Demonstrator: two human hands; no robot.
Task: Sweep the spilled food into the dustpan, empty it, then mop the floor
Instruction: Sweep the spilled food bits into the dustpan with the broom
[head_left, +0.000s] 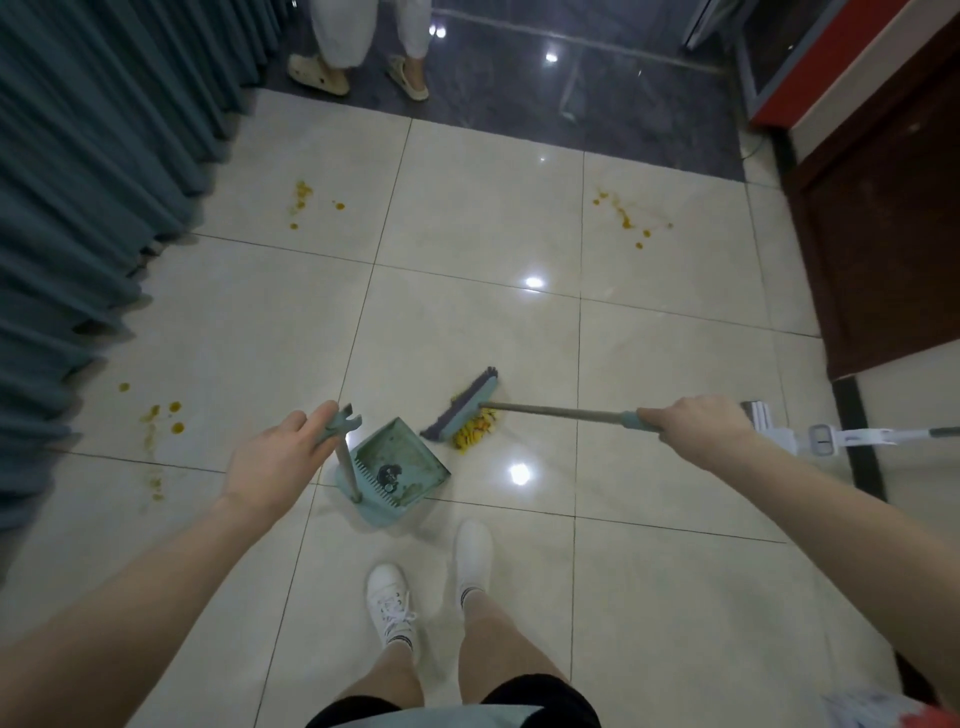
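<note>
My right hand (696, 428) grips the teal end of the broom handle. The broom head (462, 408), teal with purple bristles, rests on the tiled floor against a heap of yellow spilled food (475, 434). Just left of it stands the teal dustpan (397, 465), its mouth facing the broom, with a little dark debris inside. My left hand (280, 457) holds the top grip of the dustpan's upright handle (340, 423), fingers fairly straight along it. More yellow spots lie at the far left (301, 200), far right (623, 218) and near left (161, 421).
Teal curtains (78, 208) hang along the left. A dark wooden cabinet (883, 234) stands at right, with a white stick cleaner (831, 436) lying beside it. Another person's feet in sandals (358, 78) stand at the far edge. My white shoes (431, 582) are below the dustpan.
</note>
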